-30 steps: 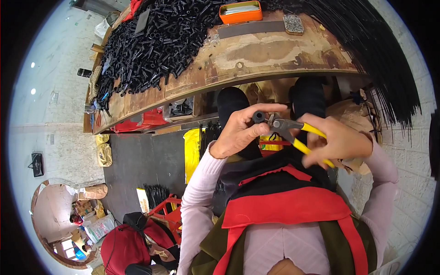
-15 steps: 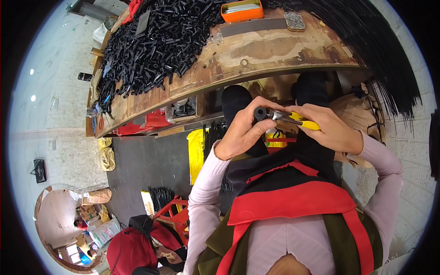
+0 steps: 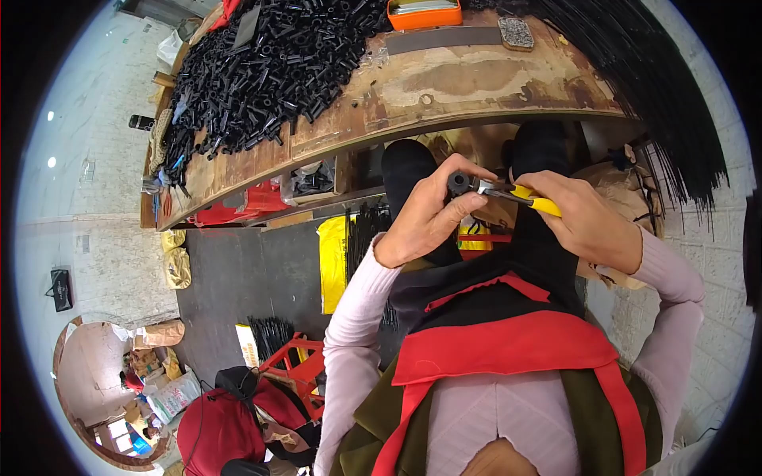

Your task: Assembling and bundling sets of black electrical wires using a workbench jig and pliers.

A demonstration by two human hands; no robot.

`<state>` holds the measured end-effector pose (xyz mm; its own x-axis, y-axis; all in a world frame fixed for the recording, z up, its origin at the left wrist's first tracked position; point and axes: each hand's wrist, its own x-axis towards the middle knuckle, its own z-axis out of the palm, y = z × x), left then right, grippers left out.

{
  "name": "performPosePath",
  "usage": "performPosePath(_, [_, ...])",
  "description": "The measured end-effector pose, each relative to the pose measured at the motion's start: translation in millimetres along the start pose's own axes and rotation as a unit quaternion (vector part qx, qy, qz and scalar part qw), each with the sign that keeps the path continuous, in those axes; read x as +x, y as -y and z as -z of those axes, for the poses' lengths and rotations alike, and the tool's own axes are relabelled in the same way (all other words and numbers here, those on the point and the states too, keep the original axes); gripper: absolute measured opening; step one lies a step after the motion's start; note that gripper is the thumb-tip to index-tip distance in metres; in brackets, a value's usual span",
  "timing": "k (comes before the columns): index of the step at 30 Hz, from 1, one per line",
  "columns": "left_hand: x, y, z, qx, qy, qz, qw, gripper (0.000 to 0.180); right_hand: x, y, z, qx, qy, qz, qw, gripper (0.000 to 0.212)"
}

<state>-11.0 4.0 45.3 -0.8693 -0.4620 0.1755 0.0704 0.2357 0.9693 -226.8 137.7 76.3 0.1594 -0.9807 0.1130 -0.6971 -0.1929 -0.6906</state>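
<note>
Between the fingers and thumb of my left hand [image 3: 429, 214] is a short black tube [image 3: 459, 183], its round end facing up. My right hand [image 3: 583, 218] is closed round the yellow grips of a pair of pliers [image 3: 542, 205]. The pliers' metal jaws meet the tube's side next to my left fingertips; what lies between the jaws is too small to make out. Both hands are above my lap, just in front of the workbench [image 3: 476, 75]. A big heap of similar black tubes [image 3: 270, 87] covers the bench's left part.
An orange box [image 3: 425, 14], a dark flat strip [image 3: 444, 40] and a small tin of tiny metal pieces [image 3: 516, 34] lie on the bench. Long black rods [image 3: 643, 87] overhang its right end. A yellow bag [image 3: 333, 266] and a red chair [image 3: 298, 357] stand on the floor at left.
The pliers and my right hand have shifted slightly right, and the tube has turned a little in my left fingers. Both hands keep their hold.
</note>
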Motion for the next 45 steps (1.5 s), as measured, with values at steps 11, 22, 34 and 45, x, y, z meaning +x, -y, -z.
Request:
performPosePath(11, [6.8,0.5,0.0,-0.012,-0.02,0.044,0.999,0.023,15.6,-1.9,7.0,-0.001,0.05,-0.073,0.996,0.026])
performPosePath(22, [42.2,37.8,26.7,-0.166,-0.149,-0.001,0.975,0.077,95.0,-134.2,48.8,-0.197,-0.197,0.034,0.96,0.024])
performPosePath(34, [74.6,73.2,19.7,-0.17,-0.081,0.092,0.978,0.055,178.3,-224.2,89.5,-0.289,-0.177,-0.017,0.941,0.019])
performPosePath(45, [47.6,41.7,-6.2,-0.171,-0.107,0.076,0.976,0.047,171.5,-195.4,114.5,0.28,-0.17,-0.229,0.917,0.016])
